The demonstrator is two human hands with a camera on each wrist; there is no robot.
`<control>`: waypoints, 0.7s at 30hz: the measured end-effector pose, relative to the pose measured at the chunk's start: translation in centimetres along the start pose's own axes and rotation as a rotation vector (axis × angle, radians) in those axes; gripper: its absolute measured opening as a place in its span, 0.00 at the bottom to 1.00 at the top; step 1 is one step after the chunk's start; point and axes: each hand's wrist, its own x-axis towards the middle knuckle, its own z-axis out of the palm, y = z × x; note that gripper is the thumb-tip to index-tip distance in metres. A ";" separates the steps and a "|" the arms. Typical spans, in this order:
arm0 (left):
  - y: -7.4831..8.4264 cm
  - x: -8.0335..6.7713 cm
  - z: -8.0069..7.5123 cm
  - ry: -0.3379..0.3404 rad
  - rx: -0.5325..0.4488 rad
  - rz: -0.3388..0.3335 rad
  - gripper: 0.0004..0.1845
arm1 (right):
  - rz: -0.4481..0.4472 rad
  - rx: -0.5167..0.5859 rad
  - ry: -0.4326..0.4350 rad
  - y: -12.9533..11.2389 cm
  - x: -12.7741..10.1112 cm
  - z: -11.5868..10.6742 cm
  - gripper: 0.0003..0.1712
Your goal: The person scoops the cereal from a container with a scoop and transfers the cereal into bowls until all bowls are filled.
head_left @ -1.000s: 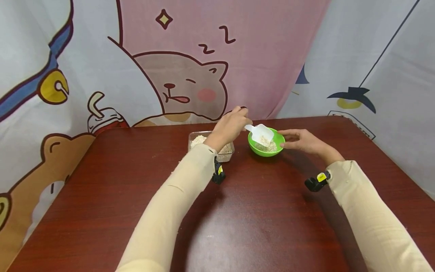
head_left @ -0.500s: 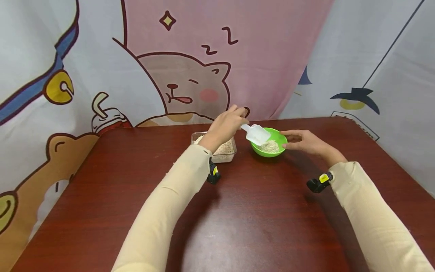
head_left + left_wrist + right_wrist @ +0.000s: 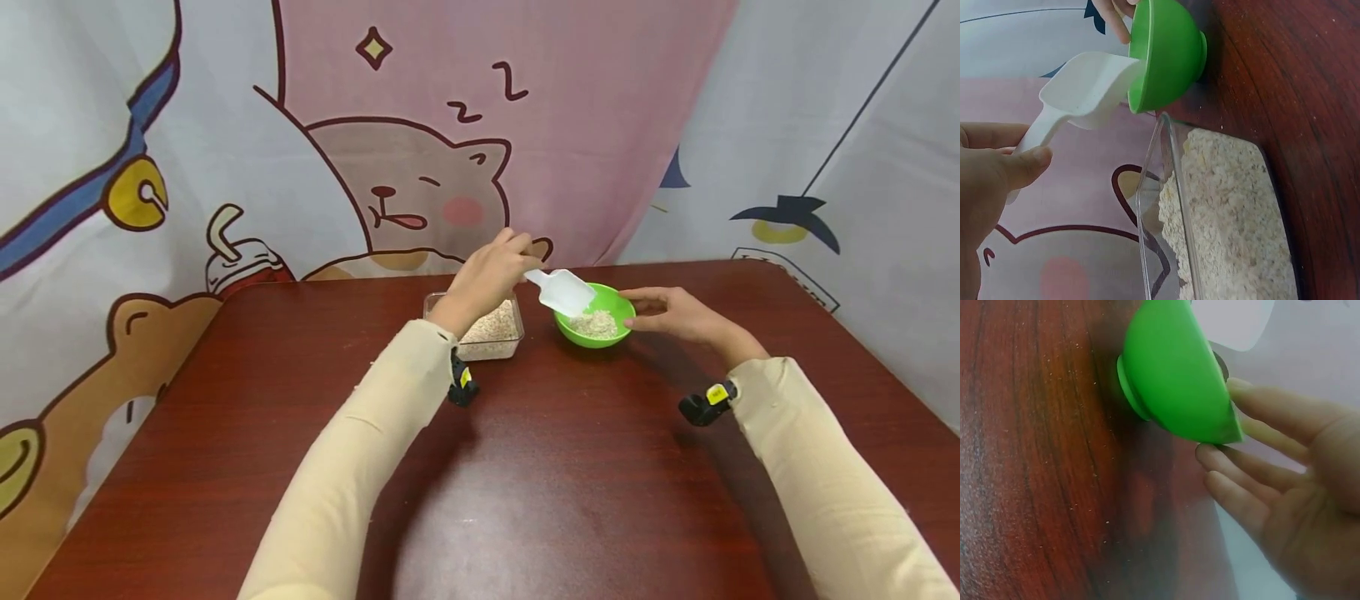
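My left hand pinches the handle of a white scoop between thumb and fingers. The scoop is tilted over the left rim of a green bowl, and its visible inside looks bare. Pale oat flakes lie in the bowl, which stands on the table. My right hand holds the bowl's right rim; in the right wrist view, thumb and fingertips meet the rim of the bowl. Below my left hand sits a clear rectangular container holding more oat flakes.
The red-brown wooden table carries a few scattered crumbs. A cartoon-printed cloth hangs right behind its far edge. A black wrist camera is on my left wrist and another black camera on my right.
The scoop has moved left from above the bowl's middle to its left rim, and the flakes seen in it earlier have gone. My right hand stays at the bowl.
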 end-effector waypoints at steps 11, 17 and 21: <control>-1.9 -2.6 -0.5 0.037 -0.208 -0.143 0.14 | 0.004 -0.193 0.025 -3.5 -1.5 -1.2 0.32; -3.2 -4.4 -0.7 0.027 -0.286 -0.178 0.14 | -0.032 -0.259 0.049 -7.0 -1.5 -0.4 0.30; -4.0 -5.4 -0.9 0.015 -0.305 -0.185 0.14 | -0.087 -0.265 0.041 -9.1 -1.2 0.7 0.28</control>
